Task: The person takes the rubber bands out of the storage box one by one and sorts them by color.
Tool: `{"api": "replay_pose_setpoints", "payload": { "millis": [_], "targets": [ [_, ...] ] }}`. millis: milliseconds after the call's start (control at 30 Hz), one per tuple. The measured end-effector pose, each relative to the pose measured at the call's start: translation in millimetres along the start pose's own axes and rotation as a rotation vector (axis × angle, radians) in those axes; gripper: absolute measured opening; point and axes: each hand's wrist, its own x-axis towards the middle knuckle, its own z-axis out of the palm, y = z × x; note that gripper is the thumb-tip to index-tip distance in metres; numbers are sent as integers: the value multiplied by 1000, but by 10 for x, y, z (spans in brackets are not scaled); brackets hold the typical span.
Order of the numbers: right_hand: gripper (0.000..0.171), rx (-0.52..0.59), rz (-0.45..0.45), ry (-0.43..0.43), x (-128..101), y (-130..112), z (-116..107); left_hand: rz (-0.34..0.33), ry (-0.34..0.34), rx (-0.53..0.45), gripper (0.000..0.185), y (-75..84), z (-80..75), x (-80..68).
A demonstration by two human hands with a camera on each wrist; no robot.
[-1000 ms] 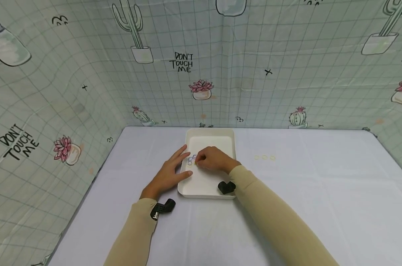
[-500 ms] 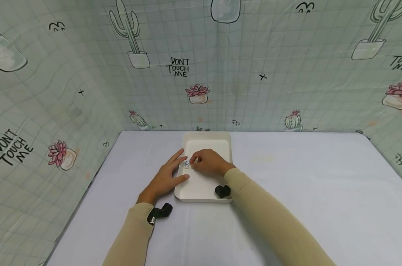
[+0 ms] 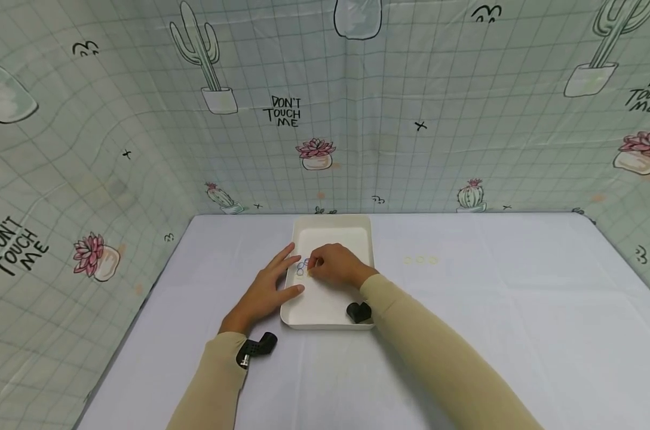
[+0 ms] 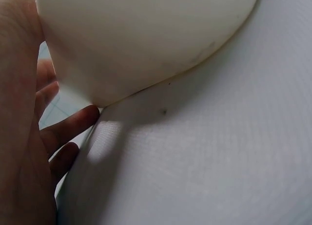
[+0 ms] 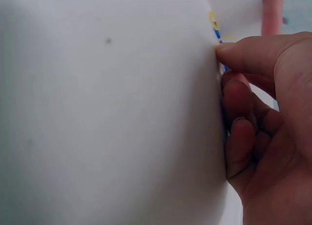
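Note:
A shallow white tray (image 3: 325, 307) lies on the table between both hands. My left hand (image 3: 263, 295) rests along its left edge, fingers spread and fairly straight; in the left wrist view, the fingers show beside the tray's outer wall. Over the tray, my right hand (image 3: 337, 266) has its fingers bent and its thumb and fingertips together. They pinch at a small thin yellow ring (image 5: 228, 36), mostly hidden by the fingers. Just left of the fingertips lie small blue rings (image 3: 300, 266) inside the tray. Another yellow ring (image 5: 213, 20) lies close by in the right wrist view.
Several centimetres right of the tray, 3 thin yellow rings (image 3: 420, 260) lie in a row on the white tablecloth (image 3: 508, 310). A patterned cloth (image 3: 389, 155) hangs behind the table. Each wrist carries a black camera (image 3: 359, 312).
The whole head view has shifted slightly, moving the scene left and down. My left hand keeps its place at the tray; my right fingertips make only small movements beside the blue rings.

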Motion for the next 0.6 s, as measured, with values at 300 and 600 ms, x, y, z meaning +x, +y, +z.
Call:
{"api": "replay_pose_setpoints", "payload": {
  "millis": [300, 600],
  "targets": [
    [6, 151, 122, 76, -50, 18, -29, -11, -24, 18, 69, 3, 34, -14],
    [9, 252, 133, 118, -50, 7, -125, -21, -2, 22, 69, 36, 10, -13]
  ]
}}
